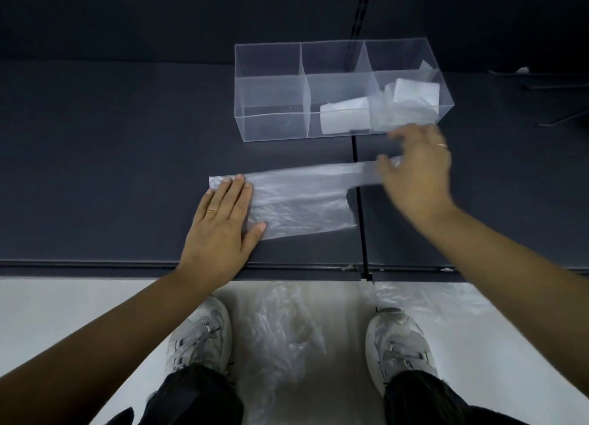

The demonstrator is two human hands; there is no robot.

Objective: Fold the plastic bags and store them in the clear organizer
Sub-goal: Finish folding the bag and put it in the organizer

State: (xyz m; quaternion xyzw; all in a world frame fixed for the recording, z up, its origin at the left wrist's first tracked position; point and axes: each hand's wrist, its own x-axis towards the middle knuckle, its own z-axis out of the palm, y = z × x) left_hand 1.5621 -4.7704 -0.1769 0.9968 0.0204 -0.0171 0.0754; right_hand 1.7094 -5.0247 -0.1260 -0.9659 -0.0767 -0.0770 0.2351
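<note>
Two grey shoes (pixel 200 335) stand on the pale floor (pixel 63 313), loose plastic bags (pixel 280 329) heaped between them below the worktop's (pixel 111 138) near edge. On the worktop, the left hand (pixel 223 220) lies flat, fingers (pixel 236 189) spread, pressing the left end of a flattened clear bag (pixel 299 201). The right hand (pixel 417 173), blurred, loosely pinches the bag's handle strip at its right end. Beyond, toward the far edge, stands the clear organizer (pixel 271 90); folded bags (pixel 347 115) fill its middle and right compartments.

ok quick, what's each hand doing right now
Left hand: open, flat, pressing the bag down.
Right hand: blurred, fingers at the bag's handle strip; grip cannot be told.
</note>
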